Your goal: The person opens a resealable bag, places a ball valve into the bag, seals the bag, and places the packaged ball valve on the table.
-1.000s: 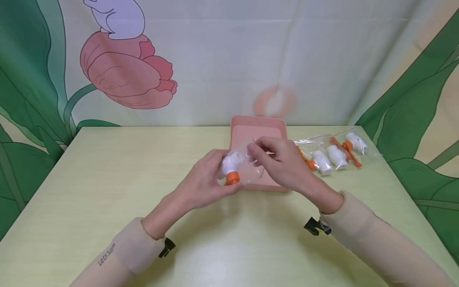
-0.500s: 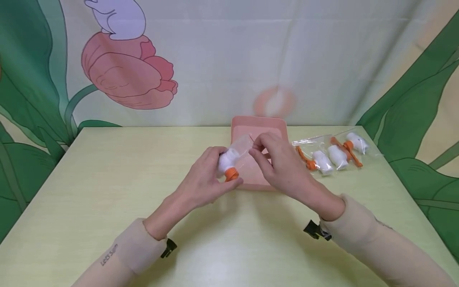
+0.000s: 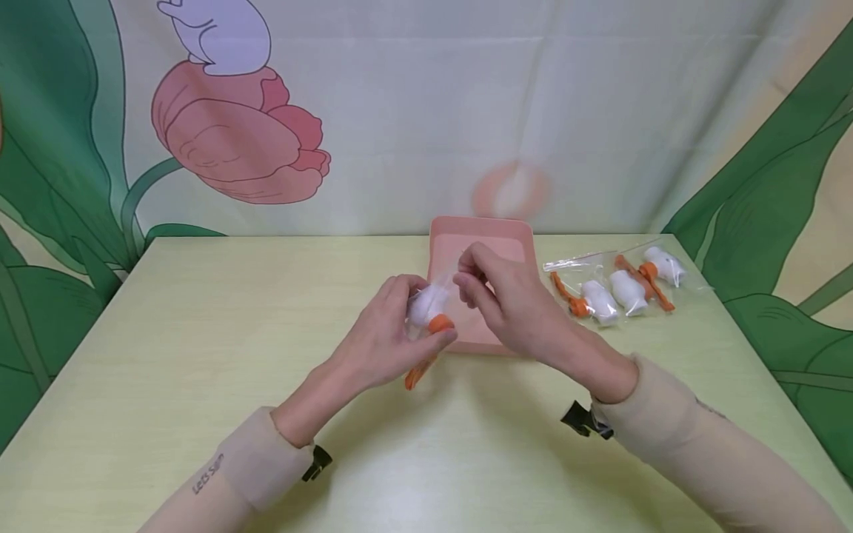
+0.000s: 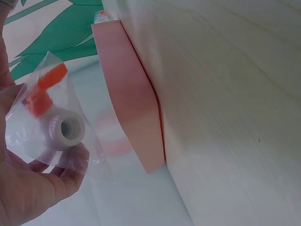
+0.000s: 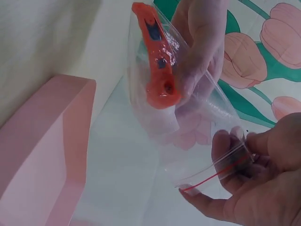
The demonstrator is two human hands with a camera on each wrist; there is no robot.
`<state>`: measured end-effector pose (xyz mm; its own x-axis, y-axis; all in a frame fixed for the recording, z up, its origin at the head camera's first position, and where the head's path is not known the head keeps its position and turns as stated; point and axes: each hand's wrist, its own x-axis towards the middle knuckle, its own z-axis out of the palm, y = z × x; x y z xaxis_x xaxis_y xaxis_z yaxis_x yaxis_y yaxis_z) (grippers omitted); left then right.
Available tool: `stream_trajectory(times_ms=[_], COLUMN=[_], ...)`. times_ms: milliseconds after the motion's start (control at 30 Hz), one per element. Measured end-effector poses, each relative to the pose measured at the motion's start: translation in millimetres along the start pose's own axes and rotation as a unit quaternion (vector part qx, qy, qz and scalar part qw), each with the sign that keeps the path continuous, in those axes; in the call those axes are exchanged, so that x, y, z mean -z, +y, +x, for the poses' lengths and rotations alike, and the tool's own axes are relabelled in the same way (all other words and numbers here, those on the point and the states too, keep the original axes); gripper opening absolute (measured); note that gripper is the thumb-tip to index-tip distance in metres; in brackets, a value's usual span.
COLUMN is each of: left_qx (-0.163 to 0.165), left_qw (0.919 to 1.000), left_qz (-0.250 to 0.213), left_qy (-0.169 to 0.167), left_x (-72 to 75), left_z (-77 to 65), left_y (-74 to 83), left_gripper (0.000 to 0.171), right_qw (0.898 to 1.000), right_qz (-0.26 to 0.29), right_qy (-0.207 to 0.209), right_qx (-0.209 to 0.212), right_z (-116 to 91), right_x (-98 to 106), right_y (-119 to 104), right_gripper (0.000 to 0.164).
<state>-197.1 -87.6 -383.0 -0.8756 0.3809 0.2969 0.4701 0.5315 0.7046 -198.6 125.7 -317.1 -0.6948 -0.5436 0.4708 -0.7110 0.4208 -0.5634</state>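
Observation:
My left hand (image 3: 376, 337) grips a white plastic ball valve (image 3: 425, 307) through a clear zip bag. Its orange lever handle (image 3: 420, 372) sticks out below the thumb. In the left wrist view the valve's round threaded opening (image 4: 70, 128) faces the camera, inside the bag (image 4: 89, 136). My right hand (image 3: 516, 307) pinches the bag's top edge. In the right wrist view the red zip line (image 5: 214, 178) runs between its fingers, and the orange handle (image 5: 157, 61) lies in the bag's other end. Whether the zip is parted I cannot tell.
Behind the hands stands a pink tray (image 3: 483, 224), partly covered by them. To its right lie bagged white fittings (image 3: 628, 291) with orange handles (image 3: 571, 297). A printed curtain (image 3: 400, 133) hangs along the far edge of the pale table (image 3: 200, 318).
The valve has turned in my left hand, so its orange handle now shows below the thumb. My right hand has shifted slightly left at the bag's edge.

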Motion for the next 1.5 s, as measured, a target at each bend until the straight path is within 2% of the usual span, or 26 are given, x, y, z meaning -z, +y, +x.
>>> stream_trajectory(times_ms=[167, 367, 467, 533, 600, 767, 1000, 1100, 1200, 1267, 1367, 1500], left_qx=[0.022, 0.045, 0.042, 0.047, 0.06, 0.088, 0.113, 0.117, 0.112, 0.11, 0.109, 0.085], left_qw=[0.9989, 0.9917, 0.9856, 0.981, 0.9775, 0.9664, 0.9452, 0.9386, 0.9383, 0.941, 0.9406, 0.94], left_qz=[-0.036, -0.085, -0.118, -0.146, -0.17, -0.235, -0.305, -0.324, -0.327, -0.319, -0.32, -0.329], left_qy=[-0.022, -0.085, -0.113, -0.119, -0.109, -0.054, -0.034, -0.012, 0.015, 0.026, 0.032, 0.03], left_x=[-1.6, 3.8, 9.3, 12.5, 14.5, 11.2, 4.7, 5.4, 7.0, 8.0, 9.4, 10.0], left_z=[-0.6, -0.5, 2.5, 6.2, 10.4, 21.2, 28.9, 29.0, 28.5, 27.8, 25.8, 23.3], left_y=[1.8, 2.5, -0.9, -3.2, -4.6, -5.7, 2.1, 4.8, 5.0, 4.4, 3.8, 3.1], left_gripper=[0.078, 0.091, 0.084, 0.075, 0.067, 0.049, 0.041, 0.036, 0.03, 0.028, 0.025, 0.022], right_qw=[0.999, 0.998, 0.997, 0.996, 0.994, 0.991, 0.988, 0.988, 0.989, 0.99, 0.991, 0.993], right_qz=[0.03, 0.043, 0.049, 0.055, 0.06, 0.068, 0.072, 0.066, 0.062, 0.057, 0.05, 0.04], right_qy=[-0.03, -0.05, -0.059, -0.067, -0.074, -0.092, -0.115, -0.115, -0.113, -0.111, -0.108, -0.098], right_qx=[0.008, 0.007, 0.016, 0.026, 0.044, 0.062, 0.079, 0.083, 0.076, 0.068, 0.059, 0.058], right_z=[2.3, 4.1, 5.1, 5.3, 5.2, 5.5, 5.7, 4.6, 2.5, 0.0, -3.2, -5.7], right_x=[8.5, 20.1, 26.7, 31.0, 34.0, 37.9, 38.0, 38.2, 39.0, 39.9, 40.6, 40.9], right_y=[3.7, 5.5, 5.6, 5.7, 6.4, 6.1, 5.1, 4.9, 5.0, 4.4, 4.2, 4.0], right_gripper=[0.013, 0.013, 0.013, 0.014, 0.014, 0.014, 0.009, 0.011, 0.009, 0.008, 0.006, 0.007])
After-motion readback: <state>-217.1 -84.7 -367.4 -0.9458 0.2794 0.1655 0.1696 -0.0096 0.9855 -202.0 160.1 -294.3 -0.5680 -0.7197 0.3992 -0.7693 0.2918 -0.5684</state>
